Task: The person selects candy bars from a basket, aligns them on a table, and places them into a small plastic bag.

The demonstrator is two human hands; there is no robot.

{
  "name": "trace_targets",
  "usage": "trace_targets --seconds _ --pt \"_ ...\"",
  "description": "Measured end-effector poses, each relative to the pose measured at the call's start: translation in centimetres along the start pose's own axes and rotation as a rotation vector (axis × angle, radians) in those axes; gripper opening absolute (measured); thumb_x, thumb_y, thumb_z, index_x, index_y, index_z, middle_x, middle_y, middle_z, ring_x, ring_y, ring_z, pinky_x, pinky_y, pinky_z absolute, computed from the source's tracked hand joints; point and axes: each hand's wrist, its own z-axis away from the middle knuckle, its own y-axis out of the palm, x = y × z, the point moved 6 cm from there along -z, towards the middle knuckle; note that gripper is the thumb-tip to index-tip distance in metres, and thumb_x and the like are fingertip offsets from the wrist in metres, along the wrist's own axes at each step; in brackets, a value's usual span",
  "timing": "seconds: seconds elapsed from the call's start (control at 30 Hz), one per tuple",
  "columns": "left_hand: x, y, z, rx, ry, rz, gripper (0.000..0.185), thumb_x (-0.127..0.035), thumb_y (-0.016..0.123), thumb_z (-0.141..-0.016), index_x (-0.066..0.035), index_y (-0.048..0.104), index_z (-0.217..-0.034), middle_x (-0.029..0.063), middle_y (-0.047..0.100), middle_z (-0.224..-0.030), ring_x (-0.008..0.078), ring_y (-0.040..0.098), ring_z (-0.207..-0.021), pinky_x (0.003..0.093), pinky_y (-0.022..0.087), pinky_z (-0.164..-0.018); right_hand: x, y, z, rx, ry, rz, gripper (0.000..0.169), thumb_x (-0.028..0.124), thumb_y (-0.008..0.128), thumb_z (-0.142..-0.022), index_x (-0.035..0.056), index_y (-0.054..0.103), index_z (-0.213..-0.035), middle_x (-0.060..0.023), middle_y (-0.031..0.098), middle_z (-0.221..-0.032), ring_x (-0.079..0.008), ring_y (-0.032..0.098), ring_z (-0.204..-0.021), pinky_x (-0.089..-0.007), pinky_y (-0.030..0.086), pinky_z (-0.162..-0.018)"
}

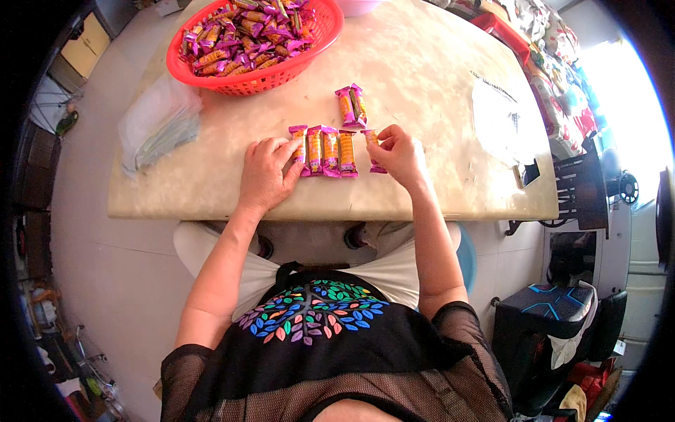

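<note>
Several purple and orange wrapped snack bars (330,152) lie upright side by side in a row on the tabletop (253,195). At the row's left end, the thumb and forefinger of my left hand (270,168) rest on the leftmost bar (299,143). My right hand (398,156) pinches another wrapped bar (371,138) just right of the row, with a small gap between. Above the row lie more wrapped bars (346,106), close together. A red plastic basket (253,84) full of the same kind of bars stands at the back left.
Clear plastic bags (163,126) lie at the table's left. Another white plastic bag (495,118) and a phone-like dark object (527,173) are at the right. A red container (503,34) and packed bags stand beyond the right edge. Part of a pink bowl (359,6) shows behind the basket.
</note>
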Motion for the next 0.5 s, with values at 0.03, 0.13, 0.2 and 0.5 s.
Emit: trace_targets --seconds 0.03,0.13,0.2,0.5 --pt "0.0 0.0 0.0 0.009 0.000 0.008 0.039 -0.023 0.071 -0.082 -0.010 0.064 -0.118 0.0071 0.062 -0.106 0.0254 0.057 -0.104 0.0430 0.039 -0.098 0.0 0.4 0.0 -0.015 -0.020 0.028 0.033 0.032 0.073 -0.083 0.0009 0.065 -0.090 -0.0139 0.069 -0.069 -0.0228 0.068 -0.062 -0.0348 0.053 -0.059" --pt "-0.1 0.0 -0.2 0.022 -0.003 0.017 0.039 -0.023 0.071 -0.082 -0.010 0.064 -0.118 0.0068 0.062 -0.106 0.0252 0.057 -0.104 0.0428 0.039 -0.098 0.3 1.0 0.2 -0.028 -0.021 0.118 0.033 0.032 0.074 -0.081 0.0014 0.065 -0.091 -0.0147 0.069 -0.071 -0.0263 0.069 -0.065 -0.0365 0.053 -0.061" --pt "-0.2 -0.1 -0.2 0.016 -0.007 0.007 0.039 -0.023 0.071 -0.082 -0.010 0.064 -0.118 0.0066 0.062 -0.106 0.0252 0.057 -0.104 0.0427 0.039 -0.098 0.2 1.4 0.1 -0.064 -0.064 0.143 0.034 0.032 0.074 -0.080 0.0014 0.066 -0.092 -0.0150 0.068 -0.071 -0.0273 0.069 -0.066 -0.0372 0.053 -0.062" --pt "-0.3 -0.4 -0.1 0.023 -0.034 0.040 0.038 -0.021 0.072 -0.081 -0.010 0.065 -0.117 0.0069 0.062 -0.104 0.0253 0.058 -0.103 0.0435 0.039 -0.099 2.5 -1.4 -3.2 -0.136 -0.122 0.171 0.031 0.029 0.072 -0.081 0.0004 0.067 -0.092 -0.0171 0.070 -0.079 -0.0299 0.069 -0.075 -0.0396 0.054 -0.068"
